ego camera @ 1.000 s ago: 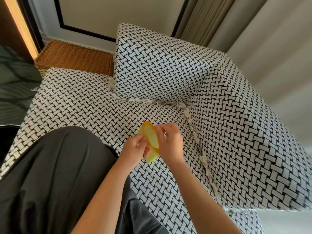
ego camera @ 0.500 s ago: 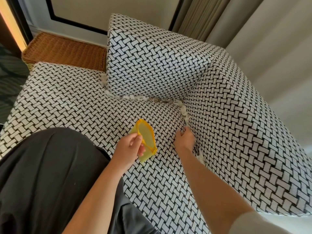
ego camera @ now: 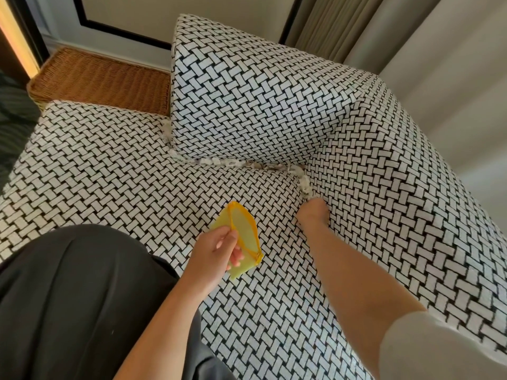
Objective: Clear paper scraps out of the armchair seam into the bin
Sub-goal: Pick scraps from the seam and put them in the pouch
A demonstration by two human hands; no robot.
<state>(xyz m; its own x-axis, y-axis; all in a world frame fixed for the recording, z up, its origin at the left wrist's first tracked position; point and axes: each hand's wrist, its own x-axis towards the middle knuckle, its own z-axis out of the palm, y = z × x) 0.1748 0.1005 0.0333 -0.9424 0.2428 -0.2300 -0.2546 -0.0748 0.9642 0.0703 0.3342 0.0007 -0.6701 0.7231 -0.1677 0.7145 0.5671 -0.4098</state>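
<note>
White paper scraps line the seam between the black-and-white woven armchair seat and its side, and more scraps lie under the back cushion. My left hand pinches the rim of a small yellow zip pouch, which it holds open above the seat. My right hand reaches into the side seam just below the scraps. Its fingers are tucked down out of sight, so what they hold is hidden.
A brown wicker basket stands behind the seat at the left. Beige curtains hang to the right of the chair. My lap in dark fabric fills the lower left.
My right hand left the pouch mouth and went to the side seam, then a little further up along it. My left hand kept hold of the open pouch.
</note>
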